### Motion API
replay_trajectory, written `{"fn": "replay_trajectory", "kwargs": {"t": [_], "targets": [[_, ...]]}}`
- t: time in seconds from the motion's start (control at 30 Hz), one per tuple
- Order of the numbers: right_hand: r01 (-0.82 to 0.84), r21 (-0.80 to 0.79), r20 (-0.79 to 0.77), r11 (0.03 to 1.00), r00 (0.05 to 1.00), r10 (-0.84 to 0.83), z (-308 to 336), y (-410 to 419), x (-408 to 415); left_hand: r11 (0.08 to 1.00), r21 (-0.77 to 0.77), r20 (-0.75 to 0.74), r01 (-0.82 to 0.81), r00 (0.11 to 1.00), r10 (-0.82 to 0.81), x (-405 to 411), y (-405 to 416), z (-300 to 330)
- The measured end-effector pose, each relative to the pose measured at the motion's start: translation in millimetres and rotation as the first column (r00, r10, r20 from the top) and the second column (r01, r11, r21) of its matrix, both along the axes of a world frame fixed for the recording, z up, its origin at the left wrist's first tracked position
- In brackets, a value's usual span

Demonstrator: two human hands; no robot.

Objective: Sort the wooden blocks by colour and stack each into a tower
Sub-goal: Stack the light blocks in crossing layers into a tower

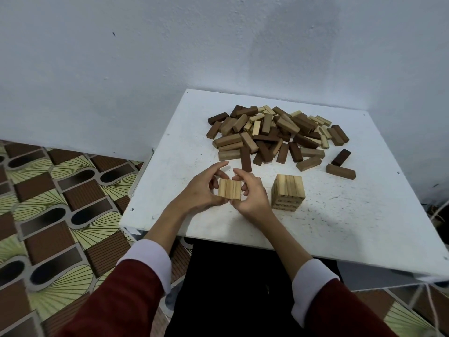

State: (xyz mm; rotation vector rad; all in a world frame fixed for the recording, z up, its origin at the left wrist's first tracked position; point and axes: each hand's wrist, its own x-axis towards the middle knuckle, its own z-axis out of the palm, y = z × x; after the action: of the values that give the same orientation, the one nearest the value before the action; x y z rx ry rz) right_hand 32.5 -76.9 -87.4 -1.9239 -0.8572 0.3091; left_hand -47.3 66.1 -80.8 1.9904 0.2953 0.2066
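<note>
Blocks of pale wood, three side by side (pixel 229 189), sit low in the centre of the frame, squeezed into a flat row between both hands. The left hand (pixel 202 188) presses the row's left end, thumb at the near corner and fingers (pixel 220 167) arched over the far edge; the right hand (pixel 250 193) mirrors it on the right end, thumb near, fingers curled round the far side. Both hands are thus grasping the row, most likely to square the three pieces flush so they can go on as one layer. Whether the row rests on the counter (pixel 340 215) or is lifted just clear of it, I cannot tell.

Just to the right stands the pale tower (pixel 288 192), several layers high, its top layer also three blocks across. It stands near the hands, so the carry is short, and the new layer would probably go on crosswise.

Higher in the frame lies the unsorted pile (pixel 277 132), a loose heap of dark, mid-brown and pale pieces, with a few strays (pixel 340 171) at its right edge. It stands well apart from the tower, which keeps the building spot free. No dark or mid-brown tower is visible, so sorting looks early.

The counter is white and scuffed, set against a pale wall (pixel 145 57); patterned flooring (pixel 60 203) fills the lower left.
</note>
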Motion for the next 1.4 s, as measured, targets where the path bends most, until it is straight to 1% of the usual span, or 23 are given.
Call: {"fn": "replay_trajectory", "kwargs": {"t": [0.37, 0.5, 0.63, 0.8, 1.0, 1.07, 1.33, 1.4], "targets": [[0.003, 0.002, -0.024, 1.0, 1.0, -0.003, 0, 0, 0, 1.0, 0.005, 0.005, 0.007, 1.0, -0.007, 1, 1, -2], [-0.001, -0.003, -0.022, 1.0, 1.0, 0.001, -1, 0, -2, 0.999, 0.03, 0.016, -0.011, 1.0, 0.011, 2, 0, -4], [0.039, 0.012, -0.09, 0.999, 0.995, -0.038, -1, 0, -1, 0.998, 0.043, 0.062, -0.055, 0.997, 0.052, 0, -1, -7], [0.063, -0.002, -0.007, 0.998, 0.998, -0.063, -9, 1, 2, 0.994, 0.062, 0.07, -0.089, 0.994, 0.085, 1, 0, -8], [0.063, 0.009, 0.044, 0.998, 0.997, -0.063, -9, 2, 1, 0.997, 0.027, 0.055, -0.069, 0.996, 0.067, 1, -1, -10], [0.058, 0.001, 0.076, 0.998, 0.995, -0.058, -9, 2, 1, 0.997, 0.045, 0.058, -0.068, 0.996, 0.065, 2, -3, -11], [0.089, -0.003, 0.088, 0.996, 0.992, -0.088, -11, 2, 1, 0.991, 0.131, 0.073, -0.039, 0.997, 0.029, 2, -7, -11], [0.097, -0.001, 0.087, 0.995, 0.992, -0.096, -12, 3, 1, 0.992, 0.114, 0.071, -0.049, 0.997, 0.041, 1, -7, -11]]}}
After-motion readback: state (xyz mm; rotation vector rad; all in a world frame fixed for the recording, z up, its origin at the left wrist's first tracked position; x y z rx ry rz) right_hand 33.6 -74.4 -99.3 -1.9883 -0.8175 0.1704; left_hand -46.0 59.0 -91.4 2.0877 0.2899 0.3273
